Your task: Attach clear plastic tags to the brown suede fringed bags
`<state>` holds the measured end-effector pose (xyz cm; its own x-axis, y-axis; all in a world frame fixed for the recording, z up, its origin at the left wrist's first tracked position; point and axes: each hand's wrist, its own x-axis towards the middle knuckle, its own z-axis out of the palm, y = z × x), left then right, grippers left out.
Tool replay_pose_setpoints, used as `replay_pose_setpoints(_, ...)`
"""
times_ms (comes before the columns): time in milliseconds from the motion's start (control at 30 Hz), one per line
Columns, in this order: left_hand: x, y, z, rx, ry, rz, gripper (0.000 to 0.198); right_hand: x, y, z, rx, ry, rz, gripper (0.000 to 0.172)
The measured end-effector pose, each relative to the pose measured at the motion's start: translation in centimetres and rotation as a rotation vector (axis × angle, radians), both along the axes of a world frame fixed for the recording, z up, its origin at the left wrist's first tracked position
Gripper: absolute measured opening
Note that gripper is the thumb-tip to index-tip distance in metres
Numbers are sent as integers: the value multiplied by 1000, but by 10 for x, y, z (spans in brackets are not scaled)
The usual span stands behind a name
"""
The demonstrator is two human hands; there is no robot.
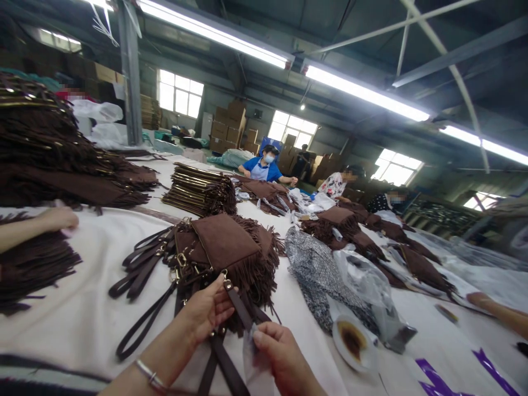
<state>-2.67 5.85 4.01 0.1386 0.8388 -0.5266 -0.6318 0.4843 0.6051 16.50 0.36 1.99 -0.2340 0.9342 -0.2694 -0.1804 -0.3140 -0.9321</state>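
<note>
Brown suede bags with fringe (226, 239) lie piled in front of me, with dark wrist straps (146, 324) spread to the left and below. My left hand (210, 308), a silver bangle on its wrist, is under the metal clasp end of one strap (239, 303), its fingers loosely curled and touching it. My right hand (280, 352) pinches a thin translucent plastic piece (251, 352) between thumb and fingers, at the lower part of that strap.
Stacked bags (198, 190) stand behind, with a larger heap (41, 148) at left. Another person's hand (61, 217) is at left, another arm (503, 313) at right. Patterned cloth (309, 269), a stained dish (350, 341) and purple ribbon (439, 379) lie right. Co-workers sit beyond.
</note>
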Motion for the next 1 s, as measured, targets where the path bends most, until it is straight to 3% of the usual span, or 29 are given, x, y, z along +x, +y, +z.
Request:
replay_pose_setpoints(133,5,20,-6,31,18,179,7,5,8,10,40,-155,30,38)
replay_pose_setpoints(367,12,21,-6,49,-84,140,3,-25,42,38,124,-402,4,24)
replay_pose_setpoints(533,14,12,-8,55,-56,101,6,-58,68,31,133,-344,-45,33)
replay_pose_setpoints(733,-1,5,-4,81,-48,45,15,-66,76,25,97,-265,-89,37)
replay_pose_setpoints(867,-5,15,-3,62,-21,162,16,-63,71,25,126,-318,-85,36)
replay_pose_setpoints(1000,-1,23,-5,123,45,261,10,-64,77,30,274,-479,-81,38)
